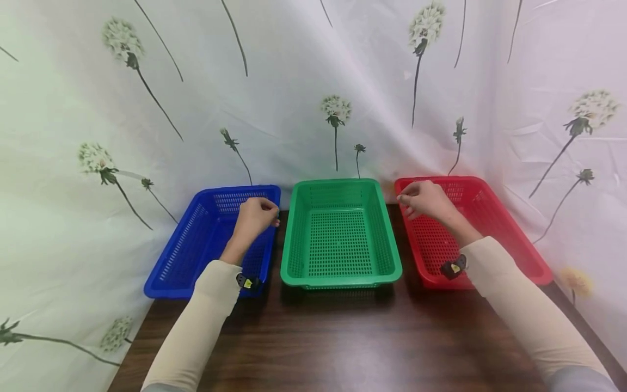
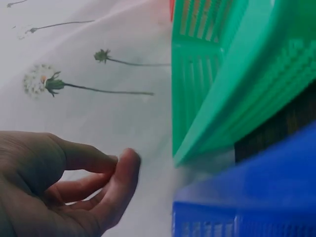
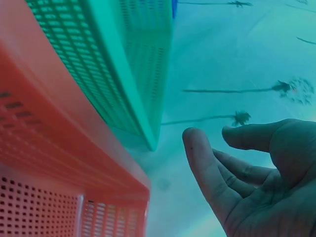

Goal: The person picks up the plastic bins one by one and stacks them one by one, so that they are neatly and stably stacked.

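My left hand point(image 1: 256, 216) hovers over the right side of the blue basket point(image 1: 168, 261). Its thumb and index fingertips point(image 2: 129, 160) meet in the left wrist view, and no object shows between them. Over the left rim of the red basket point(image 1: 519, 234) is my right hand point(image 1: 425, 199), fingers loosely bent. In the right wrist view a gap separates its thumb from its index finger point(image 3: 197, 148), with nothing in it. A green basket point(image 1: 340, 280) stands between the two hands, its slotted floor bare.
All three plastic baskets stand in a row on a dark wood table point(image 1: 338, 343). Behind them hangs a white curtain point(image 1: 294, 109) printed with dandelions, close to their back rims. Each wrist carries a small dark camera strapped over a cream sleeve point(image 1: 201, 321).
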Action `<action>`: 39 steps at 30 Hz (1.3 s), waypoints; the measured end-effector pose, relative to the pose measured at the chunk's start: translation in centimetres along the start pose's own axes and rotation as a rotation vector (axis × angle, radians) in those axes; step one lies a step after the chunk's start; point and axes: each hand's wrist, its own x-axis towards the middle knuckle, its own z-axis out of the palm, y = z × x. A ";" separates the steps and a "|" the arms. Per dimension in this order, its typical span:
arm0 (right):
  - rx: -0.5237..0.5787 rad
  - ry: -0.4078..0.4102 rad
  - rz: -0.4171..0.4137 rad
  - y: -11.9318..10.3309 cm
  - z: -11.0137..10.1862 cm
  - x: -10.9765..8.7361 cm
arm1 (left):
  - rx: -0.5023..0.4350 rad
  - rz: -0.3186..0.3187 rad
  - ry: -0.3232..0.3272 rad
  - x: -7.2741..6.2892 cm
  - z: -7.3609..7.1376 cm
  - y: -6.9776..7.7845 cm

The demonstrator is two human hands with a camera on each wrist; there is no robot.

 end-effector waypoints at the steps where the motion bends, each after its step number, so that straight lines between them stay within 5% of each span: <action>1: 0.002 -0.007 0.007 0.0 0.4 0.1 | -0.023 -0.017 -0.016 -0.1 0.2 0.0; 6: -0.008 -0.039 0.028 0.3 2.0 0.5 | -0.083 -0.054 -0.069 -0.5 1.3 -0.1; 12: -0.042 -0.081 0.071 0.6 3.6 1.0 | 0.032 -0.026 -0.100 -0.9 2.3 -0.5; 19: -0.071 -0.123 0.109 0.8 4.7 1.4 | 0.043 -0.072 -0.182 -1.0 3.2 -0.7; 39: -0.066 -0.191 0.156 1.1 5.0 2.0 | 0.109 -0.075 -0.207 -0.7 4.0 -0.7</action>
